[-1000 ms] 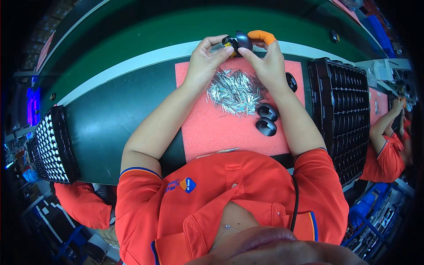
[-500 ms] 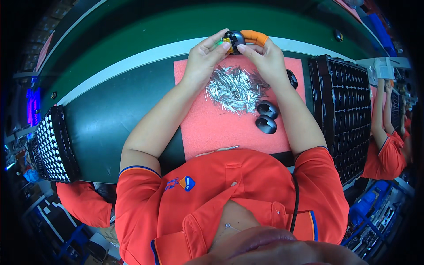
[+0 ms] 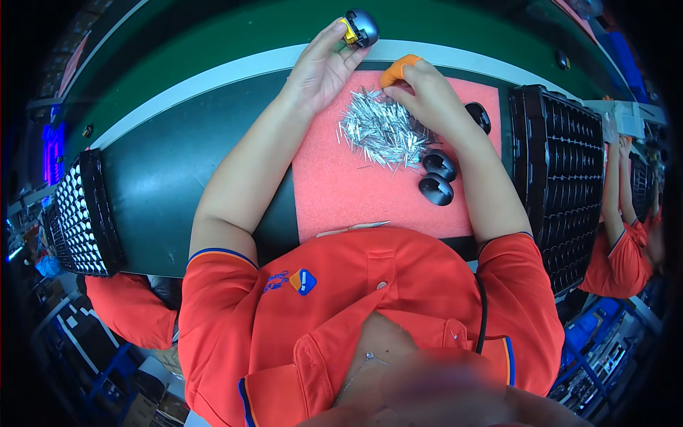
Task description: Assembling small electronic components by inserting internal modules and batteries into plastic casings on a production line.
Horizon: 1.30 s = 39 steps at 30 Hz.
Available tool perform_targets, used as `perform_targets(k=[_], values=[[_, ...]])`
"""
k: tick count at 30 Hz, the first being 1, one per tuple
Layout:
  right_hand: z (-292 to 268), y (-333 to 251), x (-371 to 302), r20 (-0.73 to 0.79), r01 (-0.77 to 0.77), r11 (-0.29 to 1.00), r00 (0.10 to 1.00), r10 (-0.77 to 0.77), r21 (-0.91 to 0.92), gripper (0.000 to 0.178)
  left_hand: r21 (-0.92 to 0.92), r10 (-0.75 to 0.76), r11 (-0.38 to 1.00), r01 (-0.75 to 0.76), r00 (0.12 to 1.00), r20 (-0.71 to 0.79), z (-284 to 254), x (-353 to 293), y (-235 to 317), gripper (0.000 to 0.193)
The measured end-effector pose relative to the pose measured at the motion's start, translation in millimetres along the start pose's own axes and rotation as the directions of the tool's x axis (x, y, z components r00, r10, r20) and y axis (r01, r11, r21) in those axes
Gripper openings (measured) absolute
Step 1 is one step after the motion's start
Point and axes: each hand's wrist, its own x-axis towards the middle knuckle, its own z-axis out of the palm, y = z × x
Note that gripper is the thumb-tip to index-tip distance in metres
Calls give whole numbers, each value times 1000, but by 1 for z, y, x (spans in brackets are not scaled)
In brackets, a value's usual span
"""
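While the left hand (image 3: 324, 67) pinches a small dark round part (image 3: 361, 27) out over the belt, the right hand (image 3: 427, 99), fingers curled, empty as far as I can tell, rests nearer the pile of metal pins (image 3: 384, 132); it lies just beneath.

The two hands came apart. A second before, both held the small dark round part together above the far edge of the red mat. The left hand (image 3: 320, 67) carried the round part (image 3: 361, 27) farther out over the green belt (image 3: 213, 64), gripping it alone at its fingertips. The right hand (image 3: 434, 103) let go and dropped back onto the pile of metal pins (image 3: 380, 132), its orange-capped finger (image 3: 397, 69) now free of the part.
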Motion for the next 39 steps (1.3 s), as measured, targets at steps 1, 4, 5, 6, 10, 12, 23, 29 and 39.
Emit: perform_targets(k=[1,4,5,6,10,12,23,29,39], values=[[-1,-1,0,13,65,987,998,-64,-148,19,-46,-19,999,18,1000,-15,0,0,1,40],[5,1,1,26,114,936,993,-111,-333,19,-116,-49,992,46,999,-20,0,2,2,37],[7,2,2,16,98,923,995,-100,-373,18,-138,-58,989,56,998,-12,0,1,3,37],[7,2,2,18,100,922,995,-101,-373,18,-139,-57,989,54,998,-13,0,1,4,37],[-1,-3,-1,-18,-7,991,1000,4,-135,20,-138,-91,986,93,996,19,1,-1,6,34],[-2,-3,-2,-54,-39,999,998,38,-34,20,-86,-112,990,115,993,41,1,-3,6,35],[-12,-2,5,-277,-136,728,865,418,672,27,410,-34,912,-27,989,141,19,-18,-5,51],[-8,-9,4,-427,129,796,887,174,591,20,718,-10,686,-119,985,173,27,-27,-12,66],[-14,-19,1,-405,193,981,896,-184,-18,14,655,24,728,-205,962,273,21,-21,-16,52]])
